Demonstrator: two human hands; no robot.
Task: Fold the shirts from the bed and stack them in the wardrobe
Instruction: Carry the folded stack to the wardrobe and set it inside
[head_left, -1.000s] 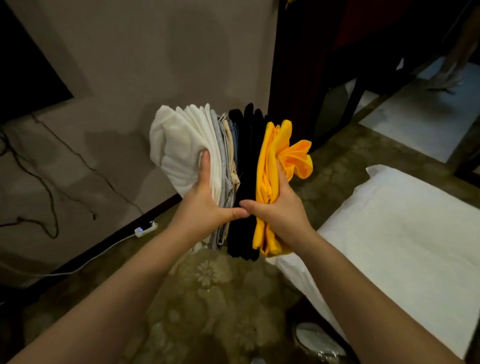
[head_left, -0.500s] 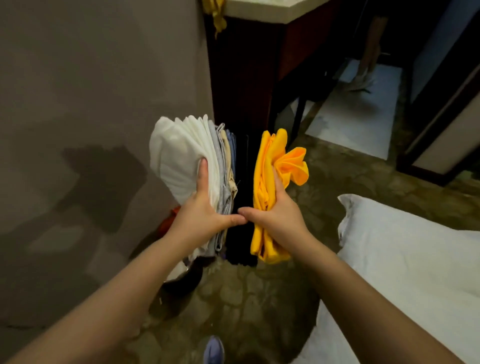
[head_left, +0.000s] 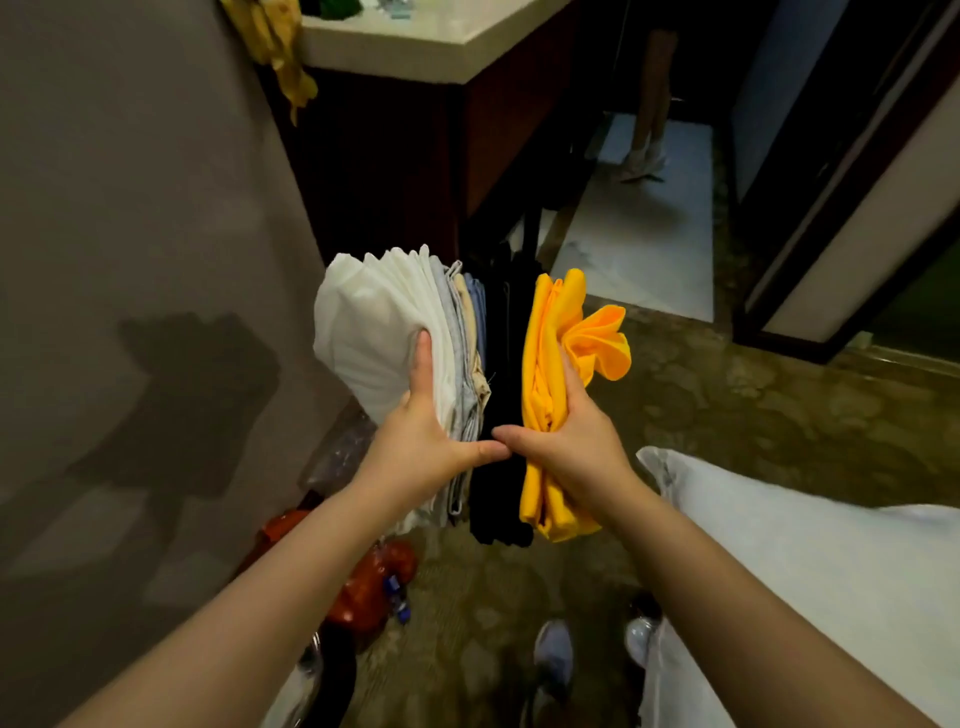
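A: The left hand (head_left: 418, 441) lay flat against the white side of the stack of shirts (head_left: 467, 374), with the fingers straight and the thumb stretched across the near edge.

B: And the right hand (head_left: 574, 447)?

A: It pressed in the same way on the yellow shirt (head_left: 545, 364) at the other side. The 2 thumbs touched at their tips. Neither hand curled around the cloth; the 2 palms squeezed the stack between them.

B: Where was the stack?

A: It was in the air, turned on its side, above the patterned carpet (head_left: 753, 415) and in front of a dark cabinet (head_left: 395, 171) with a pale top. From left to right there were white shirts (head_left: 374, 332), some grey and beige ones, black shirts (head_left: 506, 364), then the yellow one, whose loose fold stuck out to the right.

B: Was anything near?

A: A white pillow (head_left: 805, 561) lay at the lower right, and a red bag (head_left: 371, 577) was on the floor by the wall (head_left: 130, 208). 2 shoes (head_left: 553, 654) showed below the arms. Another person's leg (head_left: 652, 93) stood far behind, on pale tiles (head_left: 639, 244).
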